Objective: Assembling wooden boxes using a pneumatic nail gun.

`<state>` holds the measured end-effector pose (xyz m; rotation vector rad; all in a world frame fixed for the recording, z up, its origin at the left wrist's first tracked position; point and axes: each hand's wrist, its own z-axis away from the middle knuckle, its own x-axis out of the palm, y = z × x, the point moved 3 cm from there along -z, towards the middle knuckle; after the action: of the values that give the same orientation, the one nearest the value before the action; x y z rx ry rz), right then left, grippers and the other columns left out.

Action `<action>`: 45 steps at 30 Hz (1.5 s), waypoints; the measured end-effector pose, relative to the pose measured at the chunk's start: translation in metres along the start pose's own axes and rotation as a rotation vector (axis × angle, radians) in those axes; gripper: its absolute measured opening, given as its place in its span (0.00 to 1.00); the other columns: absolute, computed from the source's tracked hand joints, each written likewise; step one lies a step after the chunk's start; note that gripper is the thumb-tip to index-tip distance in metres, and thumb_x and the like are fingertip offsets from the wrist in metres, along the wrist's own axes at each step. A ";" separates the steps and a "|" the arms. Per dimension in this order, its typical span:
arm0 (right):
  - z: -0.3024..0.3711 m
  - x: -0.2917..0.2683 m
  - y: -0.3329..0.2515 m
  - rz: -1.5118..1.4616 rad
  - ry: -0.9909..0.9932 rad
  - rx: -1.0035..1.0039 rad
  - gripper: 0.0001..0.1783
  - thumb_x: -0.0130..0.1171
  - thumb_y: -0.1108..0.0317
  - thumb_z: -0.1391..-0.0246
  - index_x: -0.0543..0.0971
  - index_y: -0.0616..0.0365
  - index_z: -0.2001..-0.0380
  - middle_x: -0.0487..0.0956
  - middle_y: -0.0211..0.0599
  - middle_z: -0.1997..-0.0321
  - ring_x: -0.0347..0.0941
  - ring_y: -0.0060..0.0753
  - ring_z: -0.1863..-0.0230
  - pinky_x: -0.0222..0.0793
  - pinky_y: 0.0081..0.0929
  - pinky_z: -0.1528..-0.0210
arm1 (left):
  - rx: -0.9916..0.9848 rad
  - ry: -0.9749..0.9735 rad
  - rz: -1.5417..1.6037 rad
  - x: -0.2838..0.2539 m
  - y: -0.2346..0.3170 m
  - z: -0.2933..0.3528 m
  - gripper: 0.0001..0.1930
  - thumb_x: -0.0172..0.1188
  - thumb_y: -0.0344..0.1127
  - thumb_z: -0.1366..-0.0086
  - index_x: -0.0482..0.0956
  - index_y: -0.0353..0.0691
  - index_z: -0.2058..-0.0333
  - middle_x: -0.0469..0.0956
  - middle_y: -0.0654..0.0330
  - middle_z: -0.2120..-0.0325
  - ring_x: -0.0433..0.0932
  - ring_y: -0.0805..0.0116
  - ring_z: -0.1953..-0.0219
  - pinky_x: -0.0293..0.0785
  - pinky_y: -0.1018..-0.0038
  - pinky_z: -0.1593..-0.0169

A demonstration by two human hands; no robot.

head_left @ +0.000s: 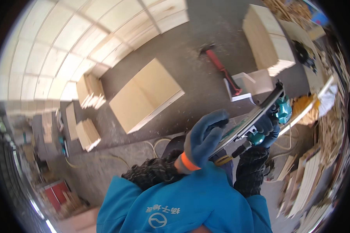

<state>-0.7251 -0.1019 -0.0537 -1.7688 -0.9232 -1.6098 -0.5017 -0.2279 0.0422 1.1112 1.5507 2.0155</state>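
Note:
My right hand (265,130), in a dark blue-grey glove, is wrapped round the grip of a teal air nail gun (284,112). Tilted across my front, its long metal magazine (248,121) slants down toward my lap. My left hand (205,136), gloved alike with an orange cuff, is beside the magazine, thumb and fingers apart, with nothing visible between them. Beyond my hands, a pale wooden box or stack of boards (146,97) sits on the dark table (186,112). Farther right lies a hammer (219,66) with a red and black handle, its end over an open white carton (243,97).
Big stacks of pale boards (77,35) fill the far left. Smaller board bundles (90,91) stand near them, and another stack (268,42) is at the far right. Scrap wood (319,155) is heaped on the right. A yellowish hose (97,157) runs along the floor.

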 end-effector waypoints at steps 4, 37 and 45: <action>-0.013 -0.003 0.013 -0.005 0.038 0.166 0.29 0.57 0.64 0.27 0.70 0.62 0.28 0.67 0.15 0.74 0.65 0.13 0.76 0.65 0.25 0.62 | 0.208 0.120 -0.097 -0.017 -0.014 0.007 0.25 0.49 0.37 0.18 0.67 0.28 0.29 0.73 0.46 0.31 0.75 0.54 0.31 0.67 0.59 0.26; 0.030 0.021 0.027 1.010 0.465 0.204 0.35 0.57 0.64 0.34 0.67 0.66 0.27 0.69 0.31 0.75 0.67 0.30 0.74 0.69 0.39 0.64 | 0.386 -0.151 -1.642 -0.253 -0.080 -0.142 0.25 0.75 0.41 0.41 0.84 0.49 0.44 0.80 0.58 0.39 0.66 0.45 0.25 0.51 0.40 0.20; -0.004 0.040 0.075 1.349 0.461 0.356 0.40 0.59 0.66 0.44 0.67 0.77 0.31 0.76 0.35 0.79 0.74 0.30 0.80 0.77 0.29 0.70 | 0.372 -0.137 -1.615 -0.253 -0.080 -0.143 0.22 0.75 0.40 0.41 0.85 0.49 0.47 0.81 0.59 0.42 0.69 0.44 0.27 0.53 0.40 0.21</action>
<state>-0.6661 -0.1458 -0.0106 -1.1537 0.2461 -0.7706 -0.4666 -0.4679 -0.1355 -0.1286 1.7581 0.5456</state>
